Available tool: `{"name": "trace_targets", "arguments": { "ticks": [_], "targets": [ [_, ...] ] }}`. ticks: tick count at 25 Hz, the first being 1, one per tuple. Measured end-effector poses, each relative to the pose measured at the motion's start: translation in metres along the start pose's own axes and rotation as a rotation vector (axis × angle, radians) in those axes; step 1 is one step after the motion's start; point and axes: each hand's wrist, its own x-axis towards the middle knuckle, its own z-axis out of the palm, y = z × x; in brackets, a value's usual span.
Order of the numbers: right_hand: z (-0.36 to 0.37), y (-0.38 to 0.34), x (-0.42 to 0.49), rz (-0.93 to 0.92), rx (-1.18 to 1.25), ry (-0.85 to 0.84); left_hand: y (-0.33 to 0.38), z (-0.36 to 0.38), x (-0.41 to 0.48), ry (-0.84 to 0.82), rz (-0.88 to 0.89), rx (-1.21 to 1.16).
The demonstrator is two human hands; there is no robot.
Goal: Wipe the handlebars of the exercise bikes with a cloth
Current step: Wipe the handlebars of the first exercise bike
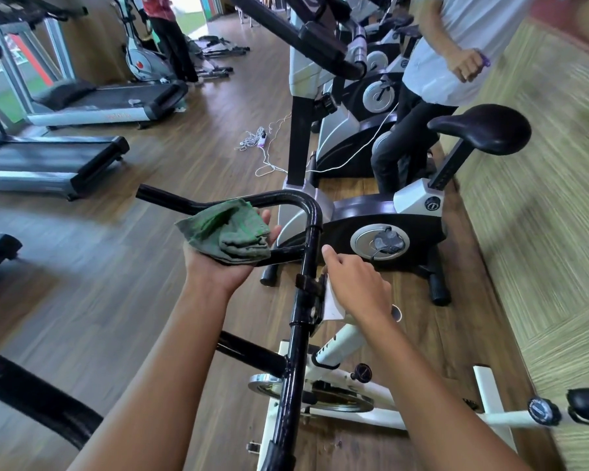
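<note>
A crumpled green cloth (230, 232) lies on the upturned palm of my left hand (218, 263), fingers straight beneath it, just left of the black handlebar (300, 321) of the white exercise bike (344, 341). The cloth overlaps the handlebar's curved front loop (306, 202). My right hand (356, 283) hovers to the right of the bar's centre clamp, fingers loosely curled, over a small white panel. Whether it touches the panel I cannot tell.
A black and grey exercise bike (381, 226) stands right ahead, with more bikes behind it. A person in a white shirt (456, 45) stands among them. Treadmills (58, 164) line the left. A white cable (266, 147) lies on the wooden floor. Another person stands far back.
</note>
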Motion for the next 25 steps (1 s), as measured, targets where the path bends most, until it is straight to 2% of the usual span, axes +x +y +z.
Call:
{"name": "trace_targets", "arguments": {
  "ticks": [4, 6, 7, 8, 10, 12, 14, 16, 20, 23, 25],
  "targets": [
    [0.000, -0.002, 0.001, 0.003, -0.010, -0.001, -0.006, -0.003, 0.001, -0.021, -0.043, 0.044],
    [0.000, -0.003, 0.000, 0.002, -0.011, 0.007, -0.010, 0.005, 0.011, 0.004, -0.042, 0.206],
    [0.000, -0.003, 0.000, 0.001, -0.010, 0.012, -0.012, 0.011, 0.018, 0.029, -0.020, 0.365],
    [0.000, -0.003, -0.001, 0.003, -0.013, 0.013, -0.014, 0.016, 0.025, 0.049, 0.044, 0.593],
    [-0.002, -0.003, -0.003, 0.007, -0.032, 0.008, -0.017, 0.020, 0.041, 0.072, 0.326, 1.263],
    [-0.004, -0.005, -0.005, 0.002, -0.030, 0.004, -0.027, 0.025, 0.054, -0.043, 0.723, 1.867],
    [-0.007, -0.005, -0.007, -0.003, -0.031, -0.003, -0.038, 0.027, 0.063, -0.190, 0.983, 2.231],
    [-0.006, -0.006, -0.007, -0.001, -0.041, -0.002, -0.049, 0.022, 0.069, -0.301, 0.979, 2.317],
    [-0.004, -0.006, -0.003, 0.008, -0.064, -0.002, -0.068, 0.006, 0.062, -0.412, 0.822, 2.037],
    [-0.003, -0.007, -0.003, -0.004, -0.066, 0.002, -0.054, 0.003, 0.065, -0.596, 0.624, 2.145],
    [-0.004, -0.007, -0.005, -0.013, -0.087, 0.003, -0.045, 0.003, 0.063, -0.754, 0.572, 2.205]
  ]
}}
